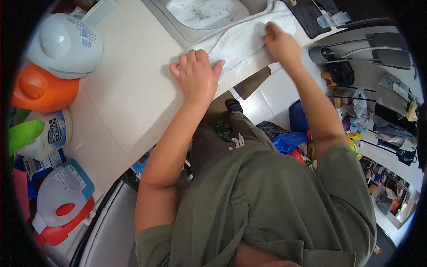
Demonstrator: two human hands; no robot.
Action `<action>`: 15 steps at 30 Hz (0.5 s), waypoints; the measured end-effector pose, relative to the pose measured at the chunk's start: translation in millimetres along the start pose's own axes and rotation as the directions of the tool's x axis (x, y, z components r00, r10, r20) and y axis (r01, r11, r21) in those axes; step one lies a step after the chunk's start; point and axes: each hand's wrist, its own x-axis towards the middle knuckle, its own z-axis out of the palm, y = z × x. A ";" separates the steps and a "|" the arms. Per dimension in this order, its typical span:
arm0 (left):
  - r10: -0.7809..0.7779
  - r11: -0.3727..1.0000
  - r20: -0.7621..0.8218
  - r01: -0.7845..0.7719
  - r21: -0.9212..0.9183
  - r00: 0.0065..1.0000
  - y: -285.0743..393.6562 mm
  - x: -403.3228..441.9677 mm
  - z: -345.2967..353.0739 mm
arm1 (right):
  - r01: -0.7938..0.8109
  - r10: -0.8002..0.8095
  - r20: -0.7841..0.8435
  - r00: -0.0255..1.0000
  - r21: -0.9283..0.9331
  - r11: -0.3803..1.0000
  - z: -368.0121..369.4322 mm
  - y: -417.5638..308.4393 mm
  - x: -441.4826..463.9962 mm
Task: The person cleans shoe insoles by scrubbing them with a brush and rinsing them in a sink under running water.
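A wet white cloth with suds on it lies along the counter's edge in front of the sink. My left hand is at the cloth's left end, fingers curled over and thumb out against the fabric. Toward the cloth's right end, my right hand is closed, its fingertips bent down onto the fabric; what lies under them is partly hidden. White foam fills the basin of the metal sink just beyond the cloth.
Detergent bottles crowd the left: a white jug, an orange bottle, a white tub and a grey bottle with a red part. A dark mat lies right of the sink. Bags sit on the floor.
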 end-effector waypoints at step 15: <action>-0.023 0.999 0.068 0.022 0.024 0.997 0.8 2.3 -3.5 | 0.000 -0.009 0.157 0.987 0.057 0.998 9.2 1.0 16.0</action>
